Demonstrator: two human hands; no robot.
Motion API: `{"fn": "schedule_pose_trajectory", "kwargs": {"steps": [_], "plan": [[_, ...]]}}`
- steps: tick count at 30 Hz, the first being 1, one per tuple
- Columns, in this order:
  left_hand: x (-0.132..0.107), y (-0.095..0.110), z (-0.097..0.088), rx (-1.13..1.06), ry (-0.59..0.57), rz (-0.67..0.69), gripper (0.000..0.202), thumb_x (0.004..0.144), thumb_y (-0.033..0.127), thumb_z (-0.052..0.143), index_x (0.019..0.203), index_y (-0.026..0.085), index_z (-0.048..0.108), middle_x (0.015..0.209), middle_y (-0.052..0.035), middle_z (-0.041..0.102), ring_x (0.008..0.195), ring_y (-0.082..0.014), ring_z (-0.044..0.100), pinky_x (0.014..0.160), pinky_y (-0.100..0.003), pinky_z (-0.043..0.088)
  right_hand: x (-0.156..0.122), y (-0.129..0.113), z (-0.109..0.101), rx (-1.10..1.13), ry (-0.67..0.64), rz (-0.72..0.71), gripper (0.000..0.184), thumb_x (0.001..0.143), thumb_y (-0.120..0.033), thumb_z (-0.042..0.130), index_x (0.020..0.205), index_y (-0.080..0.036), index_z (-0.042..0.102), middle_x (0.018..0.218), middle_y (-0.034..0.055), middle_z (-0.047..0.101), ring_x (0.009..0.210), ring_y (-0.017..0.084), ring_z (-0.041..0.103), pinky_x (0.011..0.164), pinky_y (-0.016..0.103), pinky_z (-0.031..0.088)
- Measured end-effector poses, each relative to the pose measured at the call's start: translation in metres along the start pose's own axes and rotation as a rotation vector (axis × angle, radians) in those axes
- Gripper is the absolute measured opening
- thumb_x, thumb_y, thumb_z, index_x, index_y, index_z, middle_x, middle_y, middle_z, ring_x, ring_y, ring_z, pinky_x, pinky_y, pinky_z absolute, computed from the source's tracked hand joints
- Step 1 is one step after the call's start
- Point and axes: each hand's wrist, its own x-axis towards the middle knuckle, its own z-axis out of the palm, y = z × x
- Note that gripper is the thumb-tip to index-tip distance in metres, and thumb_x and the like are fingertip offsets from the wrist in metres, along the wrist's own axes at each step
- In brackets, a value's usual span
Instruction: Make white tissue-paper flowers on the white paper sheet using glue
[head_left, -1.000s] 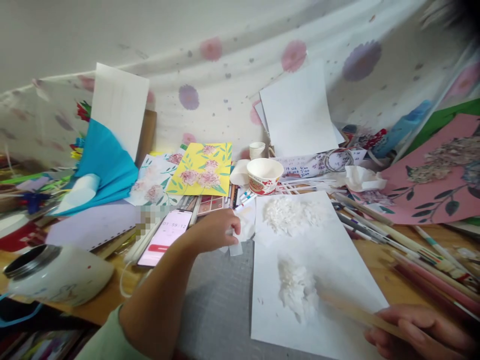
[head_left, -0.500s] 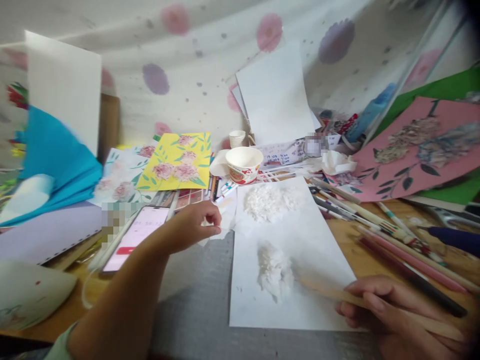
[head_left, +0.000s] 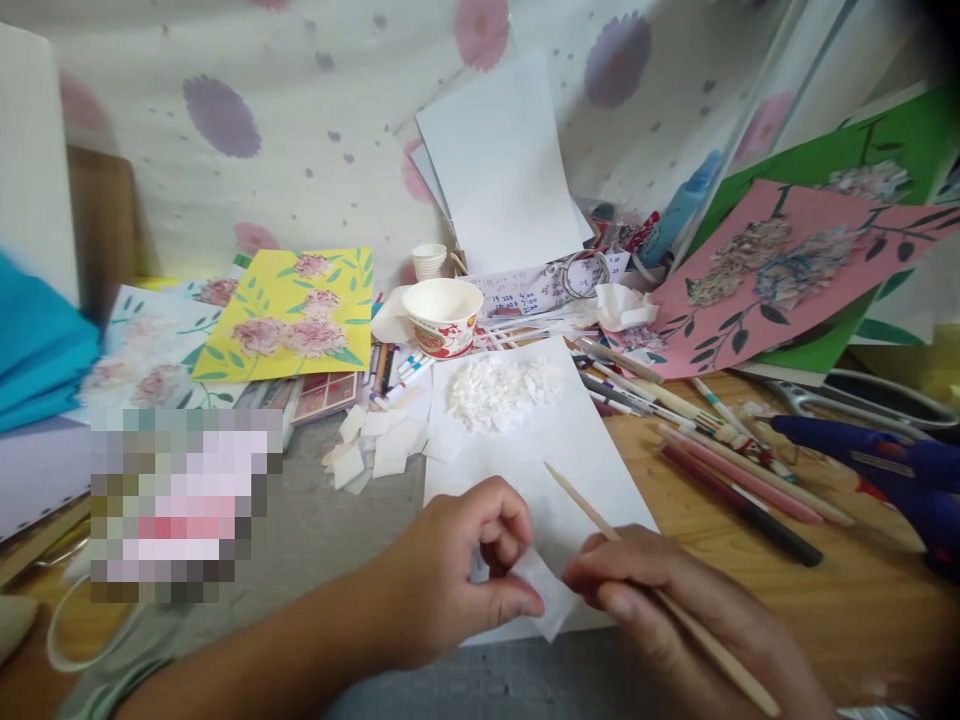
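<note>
My left hand (head_left: 480,575) is closed, pinching a small piece of thin white paper (head_left: 553,597) between thumb and fingers. My right hand (head_left: 667,600) grips a pointed wooden stick (head_left: 581,500), its tip aimed up and away to the left. The right fingertips are close to the edge of the paper piece; whether they touch it I cannot tell. Both hands are over the near part of a white sheet (head_left: 607,470). On that sheet's far part is a fluffy cluster of crumpled white paper bits (head_left: 501,392); my hands hide the lower cluster's area.
Small paper squares (head_left: 375,447) lie left of the sheet. Behind it stands a paper bowl (head_left: 444,318). Pens and sticks (head_left: 720,480) and a blue glue gun (head_left: 862,450) lie right. Flower pictures on yellow (head_left: 352,360) and pink card (head_left: 817,330) stand further back.
My left hand has come from the paper squares to the front of the sheet with a paper piece. My right hand has shifted left with the stick, its tip off the lower cluster. The view has turned.
</note>
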Motion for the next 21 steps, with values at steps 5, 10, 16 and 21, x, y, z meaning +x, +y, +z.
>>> {"fn": "schedule_pose_trajectory", "kwargs": {"steps": [5, 10, 16, 21], "plan": [[-0.001, -0.001, -0.002, -0.038, -0.04, 0.026, 0.03, 0.07, 0.024, 0.077, 0.086, 0.019, 0.053, 0.07, 0.006, 0.056, 0.062, -0.0089, 0.051, 0.059, -0.021, 0.039, 0.006, 0.008, 0.008, -0.126, -0.147, -0.091, 0.017, 0.082, -0.006, 0.054, 0.084, -0.023, 0.051, 0.08, -0.0027, 0.058, 0.068, 0.01, 0.061, 0.061, 0.019, 0.05], [-0.002, -0.003, -0.01, -0.106, -0.051, -0.038, 0.024, 0.073, 0.016, 0.069, 0.091, 0.019, 0.055, 0.073, 0.0043, 0.062, 0.067, -0.01, 0.056, 0.064, -0.022, 0.045, 0.005, 0.014, 0.015, -0.196, -0.185, -0.152, 0.022, 0.079, -0.003, 0.053, 0.085, -0.023, 0.05, 0.082, -0.0028, 0.057, 0.068, 0.009, 0.06, 0.06, 0.018, 0.048], [0.003, -0.009, -0.014, 0.266, 0.059, 0.043, 0.012, 0.075, 0.012, 0.063, 0.079, 0.02, 0.055, 0.072, 0.0047, 0.06, 0.066, -0.01, 0.055, 0.064, -0.021, 0.043, 0.004, 0.008, 0.008, -0.075, -0.003, -0.05, 0.024, 0.091, -0.017, 0.052, 0.111, -0.031, 0.055, 0.088, -0.0032, 0.067, 0.076, 0.011, 0.067, 0.065, 0.016, 0.054], [0.008, -0.016, -0.012, 0.544, 0.136, 0.119, 0.01, 0.078, 0.013, 0.06, 0.078, 0.02, 0.052, 0.073, 0.0031, 0.058, 0.068, -0.0124, 0.054, 0.063, -0.024, 0.04, 0.0, 0.004, -0.01, -0.161, 0.143, -0.128, 0.03, 0.099, -0.043, 0.04, 0.122, -0.039, 0.058, 0.081, 0.0006, 0.065, 0.075, 0.017, 0.066, 0.056, 0.022, 0.053]]}}
